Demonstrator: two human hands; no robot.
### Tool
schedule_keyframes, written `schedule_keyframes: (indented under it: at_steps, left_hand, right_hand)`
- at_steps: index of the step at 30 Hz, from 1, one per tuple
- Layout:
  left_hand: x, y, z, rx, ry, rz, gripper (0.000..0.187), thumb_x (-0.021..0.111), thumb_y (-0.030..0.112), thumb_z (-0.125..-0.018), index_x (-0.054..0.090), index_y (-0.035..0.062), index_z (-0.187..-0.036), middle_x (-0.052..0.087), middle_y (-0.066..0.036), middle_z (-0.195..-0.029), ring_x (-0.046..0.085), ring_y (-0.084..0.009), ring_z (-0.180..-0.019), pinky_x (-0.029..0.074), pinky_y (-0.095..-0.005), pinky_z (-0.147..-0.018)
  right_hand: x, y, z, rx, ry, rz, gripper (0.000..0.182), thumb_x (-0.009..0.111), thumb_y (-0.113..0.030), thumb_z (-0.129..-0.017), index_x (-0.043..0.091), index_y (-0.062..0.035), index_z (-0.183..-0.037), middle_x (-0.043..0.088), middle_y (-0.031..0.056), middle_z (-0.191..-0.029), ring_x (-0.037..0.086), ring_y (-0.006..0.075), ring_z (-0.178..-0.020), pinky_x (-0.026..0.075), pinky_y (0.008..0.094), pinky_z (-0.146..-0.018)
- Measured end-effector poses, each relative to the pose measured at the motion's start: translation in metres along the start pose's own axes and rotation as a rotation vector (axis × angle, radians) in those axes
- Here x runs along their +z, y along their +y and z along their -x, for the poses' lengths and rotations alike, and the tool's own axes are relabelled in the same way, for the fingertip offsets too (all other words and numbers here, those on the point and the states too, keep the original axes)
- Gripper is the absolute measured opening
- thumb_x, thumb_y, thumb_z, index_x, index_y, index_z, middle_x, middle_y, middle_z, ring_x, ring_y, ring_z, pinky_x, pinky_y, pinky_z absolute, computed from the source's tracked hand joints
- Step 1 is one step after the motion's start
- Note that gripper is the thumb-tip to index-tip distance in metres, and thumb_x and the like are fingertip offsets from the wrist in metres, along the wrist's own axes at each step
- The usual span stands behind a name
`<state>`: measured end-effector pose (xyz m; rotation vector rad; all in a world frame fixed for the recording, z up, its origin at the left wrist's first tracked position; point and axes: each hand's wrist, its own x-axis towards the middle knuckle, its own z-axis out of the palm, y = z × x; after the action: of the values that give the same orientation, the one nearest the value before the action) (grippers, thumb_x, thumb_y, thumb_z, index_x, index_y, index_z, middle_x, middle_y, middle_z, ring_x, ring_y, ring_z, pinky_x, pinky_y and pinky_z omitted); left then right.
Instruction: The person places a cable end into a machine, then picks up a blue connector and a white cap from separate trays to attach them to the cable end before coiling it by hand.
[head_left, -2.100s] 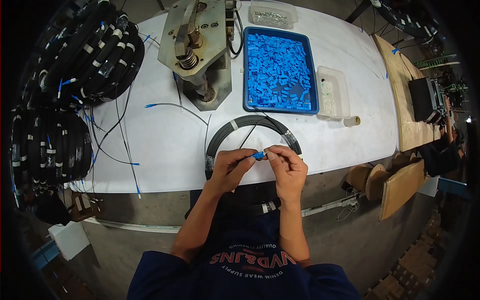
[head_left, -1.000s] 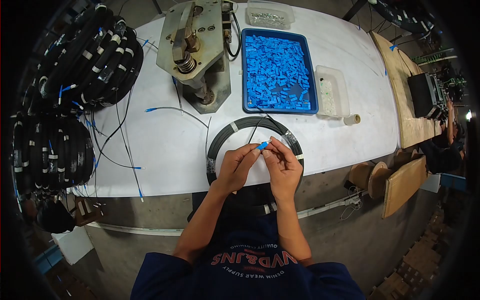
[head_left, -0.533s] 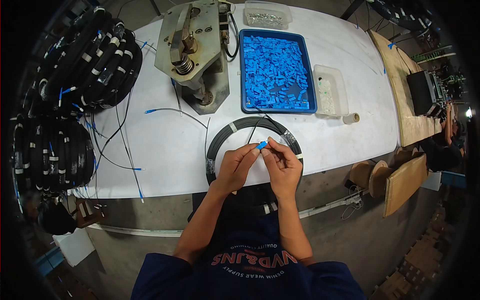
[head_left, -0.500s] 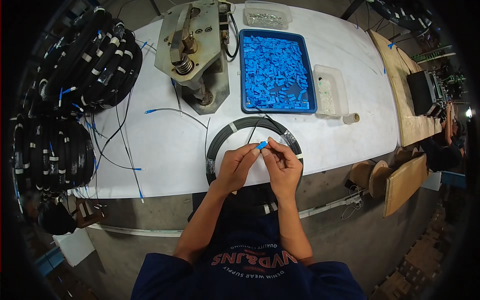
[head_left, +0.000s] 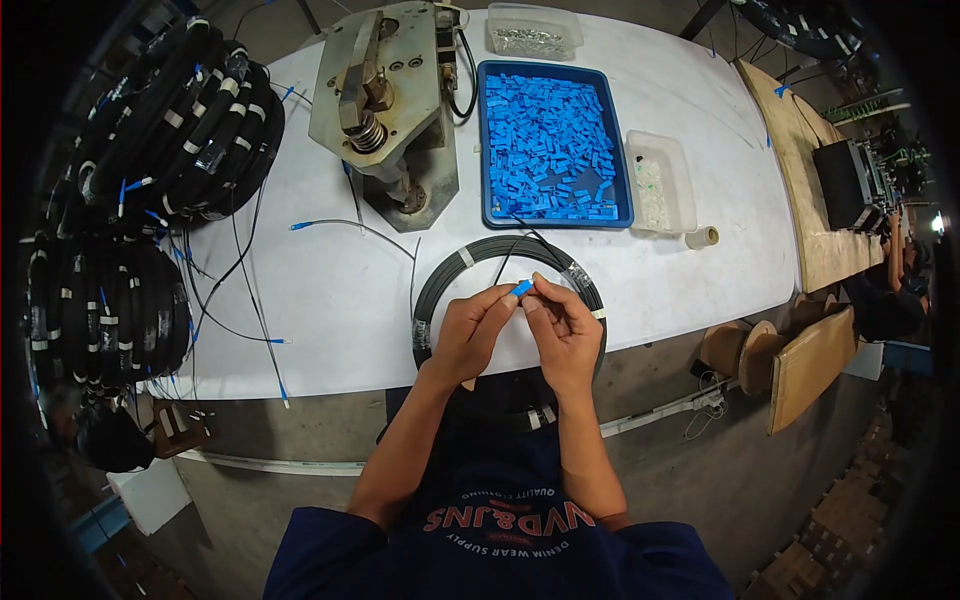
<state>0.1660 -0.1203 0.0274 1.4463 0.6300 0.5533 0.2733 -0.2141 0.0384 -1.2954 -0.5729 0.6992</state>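
Between my hands is a small blue fibre-optic connector (head_left: 522,288), pinched by the fingertips of both. My left hand (head_left: 470,328) grips it from the left, thumb against forefinger. From the right, my right hand (head_left: 566,335) closes on its other end, its remaining fingers curled. A coil of black cable (head_left: 440,285), bound with white tape, lies beneath and around the hands, partly overhanging the table's front edge. The cable's run into the connector is hidden by my fingers.
Beyond the coil stands a blue tray (head_left: 487,150) heaped with blue connector housings. Clear plastic boxes (head_left: 684,190) of small parts sit near it. A metal press (head_left: 410,130) stands left of the tray. Stacked cable coils (head_left: 210,130) crowd the left edge. Another person (head_left: 890,300) is far right.
Almost nothing differs. The connector and my fingertips have tilted slightly; both hands stay in place over the coil.
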Motion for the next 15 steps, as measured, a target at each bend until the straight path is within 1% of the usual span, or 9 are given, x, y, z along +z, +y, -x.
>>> schedule_keyframes:
  at_steps: [4,6,7,8,9,10,11,12,15]
  left_hand:
    - [-0.011,0.000,-0.008,0.051,0.048,-0.159,0.026,0.050,0.018,-0.103,0.065,-0.0020,-0.110,0.052,0.001,-0.067,0.042,-0.0042,-0.061,0.036,-0.0244,-0.055]
    - [-0.021,-0.019,-0.011,0.049,0.130,-0.103,0.025,0.050,0.018,-0.103,0.064,-0.0019,-0.108,0.052,0.000,-0.068,0.043,-0.0041,-0.063,0.036,-0.0236,-0.056]
    - [-0.029,-0.031,-0.011,0.043,0.209,-0.045,0.024,0.050,0.019,-0.103,0.062,-0.0017,-0.105,0.051,0.000,-0.070,0.043,-0.0040,-0.065,0.037,-0.0228,-0.057]
    - [-0.038,-0.033,-0.010,0.045,0.230,-0.094,0.023,0.048,0.017,-0.104,0.060,-0.0018,-0.104,0.055,-0.005,-0.079,0.051,-0.0098,-0.076,0.042,-0.0252,-0.068]
    - [-0.047,-0.038,-0.011,0.051,0.236,-0.100,0.023,0.048,0.017,-0.104,0.060,-0.0018,-0.104,0.055,-0.005,-0.079,0.051,-0.0098,-0.076,0.042,-0.0252,-0.068]
    - [-0.055,-0.045,-0.012,0.173,0.293,-0.270,0.023,0.046,0.017,-0.104,0.060,-0.0019,-0.102,0.057,-0.009,-0.086,0.053,-0.0146,-0.083,0.044,-0.0280,-0.075]
    - [-0.062,-0.052,-0.013,0.295,0.347,-0.438,0.023,0.045,0.016,-0.104,0.059,-0.0021,-0.100,0.059,-0.012,-0.092,0.056,-0.0195,-0.090,0.045,-0.0309,-0.081]
    - [-0.068,-0.058,-0.008,0.226,0.327,-0.384,0.021,0.044,0.014,-0.103,0.057,-0.0026,-0.102,0.057,-0.016,-0.106,0.055,-0.0285,-0.101,0.043,-0.0362,-0.091]
    - [-0.069,-0.072,-0.001,0.226,0.433,-0.370,0.019,0.045,0.012,-0.103,0.055,-0.0030,-0.105,0.056,-0.016,-0.108,0.055,-0.0289,-0.099,0.043,-0.0361,-0.091]
  right_hand:
    - [-0.014,0.004,-0.013,-0.008,-0.032,0.114,0.035,0.067,0.006,-0.089,0.061,0.0068,-0.124,0.067,0.0135,-0.112,0.065,0.0165,-0.104,0.051,0.0269,-0.090]
    - [-0.029,0.013,-0.022,-0.065,0.164,0.313,0.042,0.070,0.000,-0.087,0.060,0.0043,-0.127,0.068,0.0122,-0.113,0.065,0.0186,-0.105,0.050,0.0298,-0.090]
    - [-0.042,0.016,-0.028,-0.071,0.166,0.503,0.049,0.073,-0.007,-0.084,0.059,0.0014,-0.130,0.066,0.0144,-0.117,0.063,0.0254,-0.109,0.048,0.0356,-0.094]
    - [-0.054,0.020,-0.031,-0.136,0.134,0.650,0.052,0.075,-0.009,-0.082,0.058,0.0004,-0.130,0.064,0.0162,-0.120,0.060,0.0287,-0.112,0.047,0.0377,-0.096]
    - [-0.064,0.025,-0.033,-0.201,0.103,0.796,0.055,0.077,-0.011,-0.080,0.058,-0.0006,-0.131,0.061,0.0181,-0.123,0.058,0.0320,-0.114,0.046,0.0399,-0.098]
    - [-0.073,0.035,-0.035,-0.202,0.052,0.842,0.062,0.079,-0.015,-0.077,0.056,-0.0021,-0.133,0.056,0.0197,-0.128,0.052,0.0360,-0.119,0.043,0.0430,-0.100]
    - [-0.076,0.043,-0.033,-0.208,0.049,0.839,0.062,0.079,-0.015,-0.077,0.056,-0.0021,-0.133,0.056,0.0197,-0.128,0.052,0.0360,-0.119,0.043,0.0430,-0.100]
    - [-0.078,0.048,-0.030,-0.210,0.012,0.924,0.064,0.079,-0.016,-0.076,0.055,-0.0027,-0.134,0.056,0.0191,-0.128,0.052,0.0359,-0.119,0.043,0.0437,-0.100]
    - [-0.075,0.060,-0.028,-0.258,-0.007,1.056,0.067,0.080,-0.019,-0.075,0.054,-0.0046,-0.136,0.055,0.0181,-0.129,0.051,0.0359,-0.118,0.042,0.0454,-0.098]
